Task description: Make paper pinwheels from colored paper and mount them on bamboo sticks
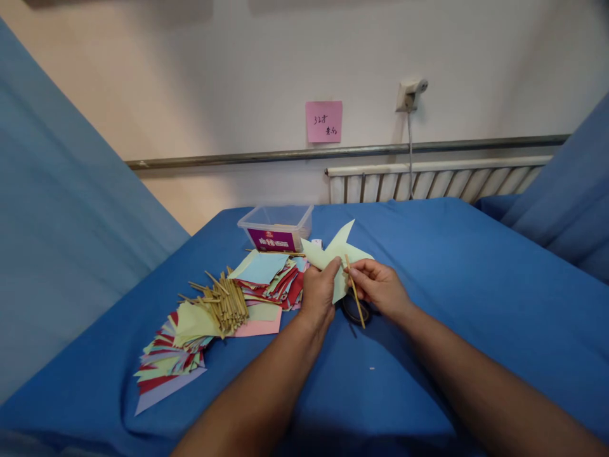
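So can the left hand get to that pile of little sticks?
Probably yes. The left hand holds the green paper, but the stick pile lies uncovered just to its left on the blue cloth.

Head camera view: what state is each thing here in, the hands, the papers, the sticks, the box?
Left hand: pinching the pale green folded paper shape, held above the table.
Right hand: gripping a thin wooden stick against that paper.
Bundle of thin wooden sticks: lying loose on the papers.
Coloured paper squares: spread in overlapping piles.
Clear plastic box with purple label: open, no lid on.
Pink sticky note: stuck to the wall.
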Demonstrator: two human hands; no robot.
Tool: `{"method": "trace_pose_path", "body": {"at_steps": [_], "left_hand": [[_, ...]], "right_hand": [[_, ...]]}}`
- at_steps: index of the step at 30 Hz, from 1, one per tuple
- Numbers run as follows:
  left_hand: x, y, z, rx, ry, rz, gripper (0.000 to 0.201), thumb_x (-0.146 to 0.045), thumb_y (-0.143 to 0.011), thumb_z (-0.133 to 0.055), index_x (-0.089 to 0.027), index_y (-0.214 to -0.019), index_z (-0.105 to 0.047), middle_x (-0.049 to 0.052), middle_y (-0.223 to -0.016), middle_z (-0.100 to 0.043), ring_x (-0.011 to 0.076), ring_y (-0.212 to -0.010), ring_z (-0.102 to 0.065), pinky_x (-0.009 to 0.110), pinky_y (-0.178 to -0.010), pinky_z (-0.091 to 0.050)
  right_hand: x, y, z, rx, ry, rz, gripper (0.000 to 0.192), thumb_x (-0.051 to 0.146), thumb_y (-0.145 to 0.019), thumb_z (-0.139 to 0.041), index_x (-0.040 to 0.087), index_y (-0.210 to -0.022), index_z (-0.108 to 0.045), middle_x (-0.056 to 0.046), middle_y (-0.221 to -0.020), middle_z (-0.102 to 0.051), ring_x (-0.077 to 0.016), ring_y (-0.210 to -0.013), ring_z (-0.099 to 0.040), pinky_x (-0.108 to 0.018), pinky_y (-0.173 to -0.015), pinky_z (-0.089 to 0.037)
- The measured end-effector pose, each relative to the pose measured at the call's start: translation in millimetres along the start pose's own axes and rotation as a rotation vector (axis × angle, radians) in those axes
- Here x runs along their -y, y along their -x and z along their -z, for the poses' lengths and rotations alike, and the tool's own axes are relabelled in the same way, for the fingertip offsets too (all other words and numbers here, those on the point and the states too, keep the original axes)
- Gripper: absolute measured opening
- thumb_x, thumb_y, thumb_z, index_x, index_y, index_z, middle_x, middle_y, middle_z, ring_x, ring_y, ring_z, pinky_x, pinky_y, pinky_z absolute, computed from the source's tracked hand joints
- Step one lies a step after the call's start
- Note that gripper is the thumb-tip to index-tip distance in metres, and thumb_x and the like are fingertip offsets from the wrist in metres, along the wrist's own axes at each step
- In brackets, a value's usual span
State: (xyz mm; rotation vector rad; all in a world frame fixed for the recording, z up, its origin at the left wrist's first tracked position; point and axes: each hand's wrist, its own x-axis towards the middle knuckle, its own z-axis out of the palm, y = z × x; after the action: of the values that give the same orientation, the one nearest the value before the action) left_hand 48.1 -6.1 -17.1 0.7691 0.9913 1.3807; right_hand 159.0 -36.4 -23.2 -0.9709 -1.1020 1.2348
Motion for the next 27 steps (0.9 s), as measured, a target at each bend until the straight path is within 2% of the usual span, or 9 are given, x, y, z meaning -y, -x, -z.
{"method": "trace_pose_path", "body": {"at_steps": [5,13,27], "left_hand": [[1.0,1.3,-0.1,0.019,-0.069,-0.043,0.033,-0.033,-0.056,-0.079,-0.012,-0.077,-0.064,0.001,-0.062,-0.063,0.0121,-0.048,-0.054,0.024,-0.046,-0.041],[2.7,1.1,-0.4,-0.023,-0.225,-0.138,0.029,-0.035,-0.058,-0.078,-0.014,-0.071,-0.064,0.000,-0.064,-0.063,0.0116,-0.054,-0.054,0.022,-0.050,-0.040],[-0.8,5.3,-2.8,-0.017,-0.253,-0.171,0.026,-0.034,-0.059,-0.078,-0.014,-0.067,-0.064,0.000,-0.060,-0.061,0.0110,-0.051,-0.051,0.021,-0.047,-0.038]], "right_hand": [[-3.2,0.0,-1.6,-0.021,0.026,-0.013,0.034,0.051,-0.069,-0.072,0.019,-0.076,-0.061,0.003,-0.057,-0.059,-0.0079,-0.041,-0.045,-0.021,-0.038,-0.032],[-2.9,-0.8,-3.1,-0.029,0.035,0.007,0.034,0.050,-0.070,-0.071,0.019,-0.074,-0.059,0.005,-0.051,-0.056,-0.0077,-0.040,-0.045,-0.020,-0.038,-0.032],[-5.9,0.2,-1.6,-0.037,0.076,0.020,0.031,0.050,-0.073,-0.069,0.020,-0.076,-0.059,0.005,-0.048,-0.056,-0.0084,-0.039,-0.045,-0.020,-0.037,-0.035]]}}
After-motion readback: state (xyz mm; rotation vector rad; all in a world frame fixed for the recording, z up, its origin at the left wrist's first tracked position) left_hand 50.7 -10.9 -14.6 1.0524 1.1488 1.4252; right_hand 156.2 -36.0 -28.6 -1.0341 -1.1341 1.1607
